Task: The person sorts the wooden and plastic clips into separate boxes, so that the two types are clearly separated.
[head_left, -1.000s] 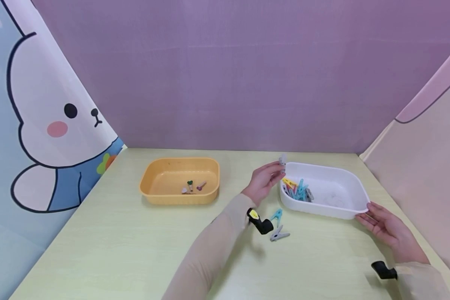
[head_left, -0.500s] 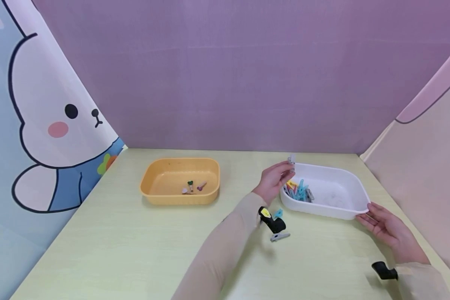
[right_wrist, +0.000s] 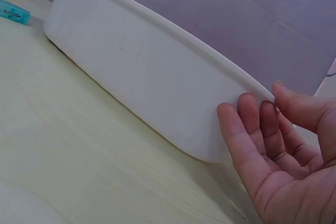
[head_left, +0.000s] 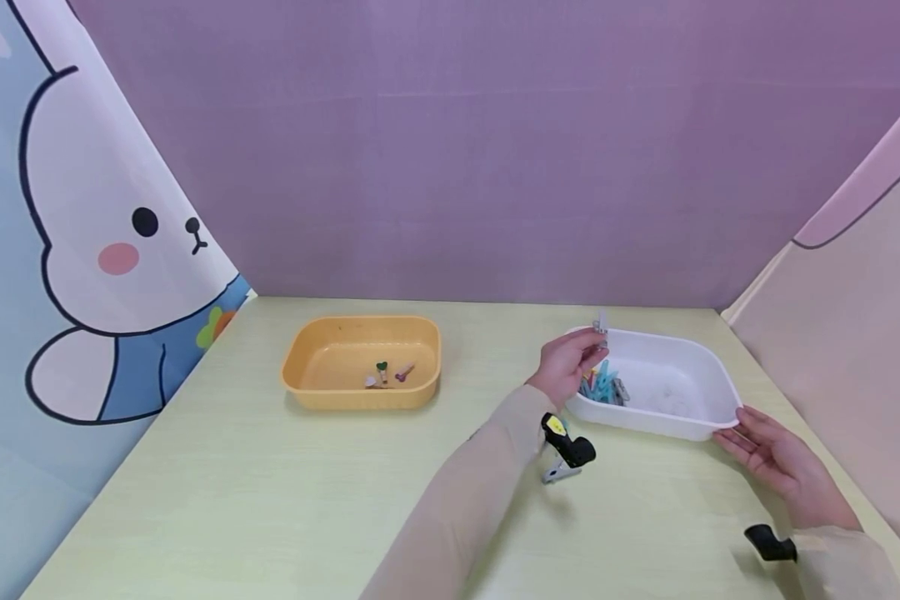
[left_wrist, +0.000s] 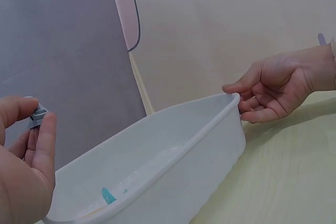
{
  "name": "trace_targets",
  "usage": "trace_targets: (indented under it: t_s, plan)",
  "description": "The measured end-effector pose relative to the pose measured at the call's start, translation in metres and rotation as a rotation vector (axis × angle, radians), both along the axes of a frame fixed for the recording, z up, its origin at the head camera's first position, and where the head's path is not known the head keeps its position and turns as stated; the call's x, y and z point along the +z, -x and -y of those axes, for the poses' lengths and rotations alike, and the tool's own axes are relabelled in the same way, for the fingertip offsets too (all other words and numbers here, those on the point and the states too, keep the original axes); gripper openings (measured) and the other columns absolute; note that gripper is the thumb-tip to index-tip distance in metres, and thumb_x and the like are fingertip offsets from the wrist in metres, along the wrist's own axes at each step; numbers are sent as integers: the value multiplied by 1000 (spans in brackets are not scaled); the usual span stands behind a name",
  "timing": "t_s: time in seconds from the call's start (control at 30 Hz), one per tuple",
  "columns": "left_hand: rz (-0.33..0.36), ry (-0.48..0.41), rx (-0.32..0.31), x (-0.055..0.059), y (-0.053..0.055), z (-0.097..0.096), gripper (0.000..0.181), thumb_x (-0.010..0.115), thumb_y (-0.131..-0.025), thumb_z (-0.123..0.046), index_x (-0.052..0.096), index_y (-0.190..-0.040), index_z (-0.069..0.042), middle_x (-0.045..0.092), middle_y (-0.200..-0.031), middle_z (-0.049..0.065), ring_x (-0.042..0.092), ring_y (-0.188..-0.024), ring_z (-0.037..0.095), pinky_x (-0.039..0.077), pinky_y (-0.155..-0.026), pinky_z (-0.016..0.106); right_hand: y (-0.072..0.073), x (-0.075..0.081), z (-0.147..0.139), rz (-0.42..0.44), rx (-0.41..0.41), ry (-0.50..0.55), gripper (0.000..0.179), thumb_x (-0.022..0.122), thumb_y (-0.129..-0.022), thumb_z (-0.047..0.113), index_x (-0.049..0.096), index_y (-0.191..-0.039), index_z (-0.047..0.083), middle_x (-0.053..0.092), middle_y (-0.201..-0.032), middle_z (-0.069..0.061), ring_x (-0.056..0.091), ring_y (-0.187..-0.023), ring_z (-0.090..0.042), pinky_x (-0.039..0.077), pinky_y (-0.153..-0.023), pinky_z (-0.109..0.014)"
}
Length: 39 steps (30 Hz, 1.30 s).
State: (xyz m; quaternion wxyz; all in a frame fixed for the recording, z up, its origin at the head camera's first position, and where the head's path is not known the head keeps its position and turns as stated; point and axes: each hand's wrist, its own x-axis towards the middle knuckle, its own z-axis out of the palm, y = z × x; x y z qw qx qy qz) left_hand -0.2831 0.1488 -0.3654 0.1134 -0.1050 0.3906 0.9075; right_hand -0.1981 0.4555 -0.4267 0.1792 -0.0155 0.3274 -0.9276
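My left hand [head_left: 566,365] pinches a grey clothespin [head_left: 602,329] between thumb and fingers, over the left end of a white plastic basin [head_left: 663,423]. In the left wrist view this clothespin [left_wrist: 38,115] is raised above the basin's rim. At the opposite end, my right hand [head_left: 776,458] grips the basin's near right corner, thumb on the rim and fingertips against the outer wall [right_wrist: 142,72]. Inside the basin, teal clothespins [head_left: 604,387] lie heaped with grey ones and bits of other colours; my left hand hides part of the heap.
A grey clothespin [head_left: 561,472] lies on the table below my left wrist, partly behind the black wrist camera [head_left: 570,446]. Beside the basin lies a teal clothespin [right_wrist: 14,13]. Left of centre stands a yellow basin [head_left: 360,400] holding several small clips [head_left: 404,372].
My left hand has moved right with the grey clothespin, from beside the white basin's left rim to over its inside. The right hand has kept its place on the corner.
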Motion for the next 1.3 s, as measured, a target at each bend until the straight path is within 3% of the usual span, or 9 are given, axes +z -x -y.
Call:
trace_targets:
  t_s: [0.3,0.57,0.7,1.07,1.3]
  plan:
    - [15,11,36,-5,3,-11,17,69,-85,13,73,-101,9,70,-90,14,66,-82,21,60,-82,32,1,-1,0,-12,6,5,33,32,-107,2,65,-108,-3,67,-105,-22,68,-99,-34,54,-94,-45]
    - [52,107,53,-6,3,-19,20,71,-82,13,73,-102,8,71,-88,13,69,-84,21,61,-77,30,1,-1,-1,-15,15,1,35,31,-108,2,65,-108,-3,67,-106,-22,68,-100,-34,54,-94,-45]
    - [58,178,63,-6,5,-25,19,73,-81,14,73,-99,8,71,-86,13,70,-82,22,62,-75,31,1,-1,-1,-17,18,-5,35,31,-108,2,66,-109,-3,67,-106,-21,68,-100,-34,54,-94,-45]
    - [24,441,15,-8,6,-33,15,79,-76,12,71,-86,3,71,-78,8,74,-77,25,62,-67,30,1,0,-1,-1,13,-2,35,31,-108,2,66,-108,-3,66,-105,-22,68,-100,-34,54,-95,-45]
    - [27,594,-36,-7,5,-36,21,79,-73,16,75,-91,7,69,-71,9,73,-71,25,62,-67,32,1,1,-1,2,13,2,34,33,-107,2,66,-107,-4,67,-105,-22,68,-100,-34,54,-95,-45]
